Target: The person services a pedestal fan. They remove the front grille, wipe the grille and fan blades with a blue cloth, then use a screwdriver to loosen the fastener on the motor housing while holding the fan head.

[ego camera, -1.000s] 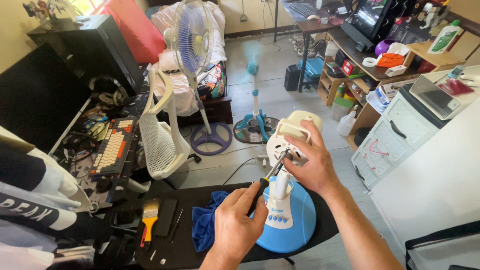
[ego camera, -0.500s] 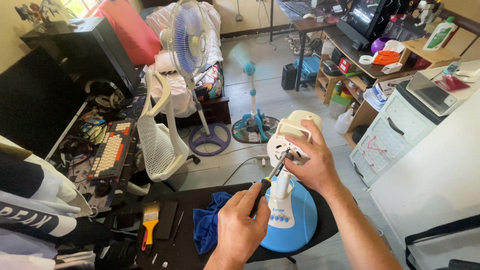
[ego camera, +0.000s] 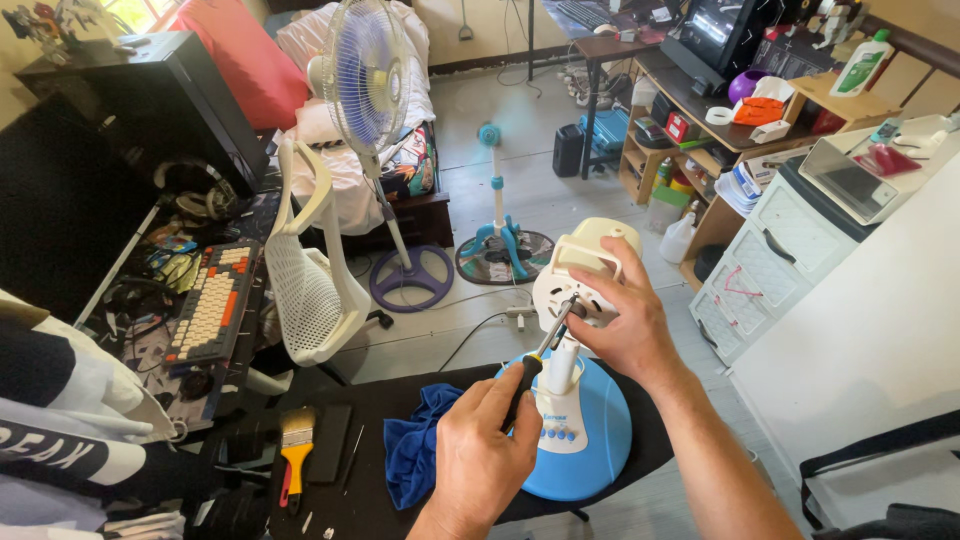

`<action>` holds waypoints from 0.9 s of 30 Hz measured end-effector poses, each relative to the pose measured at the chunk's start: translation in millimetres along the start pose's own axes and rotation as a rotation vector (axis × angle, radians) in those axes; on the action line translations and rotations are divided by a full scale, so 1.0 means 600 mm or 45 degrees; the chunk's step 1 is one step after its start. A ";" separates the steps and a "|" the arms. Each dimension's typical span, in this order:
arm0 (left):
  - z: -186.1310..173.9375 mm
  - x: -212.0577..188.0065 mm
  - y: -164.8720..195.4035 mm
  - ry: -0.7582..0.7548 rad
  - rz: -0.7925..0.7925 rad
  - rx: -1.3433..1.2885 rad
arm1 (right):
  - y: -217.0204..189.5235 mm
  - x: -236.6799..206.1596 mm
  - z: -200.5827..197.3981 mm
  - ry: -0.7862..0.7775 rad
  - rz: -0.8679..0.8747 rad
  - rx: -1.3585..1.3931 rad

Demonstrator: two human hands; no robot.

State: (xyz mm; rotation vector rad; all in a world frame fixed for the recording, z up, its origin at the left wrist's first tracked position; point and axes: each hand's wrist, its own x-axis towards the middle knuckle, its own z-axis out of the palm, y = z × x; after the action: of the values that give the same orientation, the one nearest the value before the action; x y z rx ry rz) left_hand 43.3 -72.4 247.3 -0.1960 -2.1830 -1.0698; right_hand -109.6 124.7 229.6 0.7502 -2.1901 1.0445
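Left hand (ego camera: 478, 455): at 6 o'clock, we grip one screwdriver (ego camera: 533, 362).
Right hand (ego camera: 622, 320): wrapped round one cream fan motor housing (ego camera: 583, 270), centre.
Base: one blue fan base (ego camera: 590, 440) on our black table (ego camera: 360, 500).
Nearby: one blue cloth (ego camera: 415, 450), one paintbrush (ego camera: 294, 445), at 7 o'clock.

The single head-worn camera looks steeply down and forward from close above the black worktable (ego camera: 350, 500), its near edge at six o'clock, the cream fan motor housing on a blue round base (ego camera: 585, 440) just below centre, and the tiled floor stretching toward twelve o'clock.
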 end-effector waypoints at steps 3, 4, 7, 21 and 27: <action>-0.003 0.003 -0.001 -0.008 0.069 0.006 | -0.001 0.000 0.000 0.009 -0.019 -0.006; -0.005 0.004 -0.001 -0.015 0.111 0.010 | -0.001 0.000 0.000 0.015 -0.027 -0.005; -0.012 0.010 0.001 -0.044 0.196 0.062 | -0.004 -0.001 0.002 0.009 0.004 0.014; -0.012 0.030 0.008 -0.235 -0.196 0.005 | -0.001 0.001 -0.002 0.032 -0.046 -0.005; -0.034 0.057 -0.004 -0.271 -0.686 -0.213 | -0.015 0.000 -0.003 0.025 -0.027 -0.004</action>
State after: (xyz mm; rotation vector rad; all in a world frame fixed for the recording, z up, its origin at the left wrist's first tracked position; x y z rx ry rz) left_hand 27.4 -94.5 276.4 0.2316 -2.4026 -1.5912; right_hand -103.1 121.4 234.6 0.7567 -2.1620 1.0330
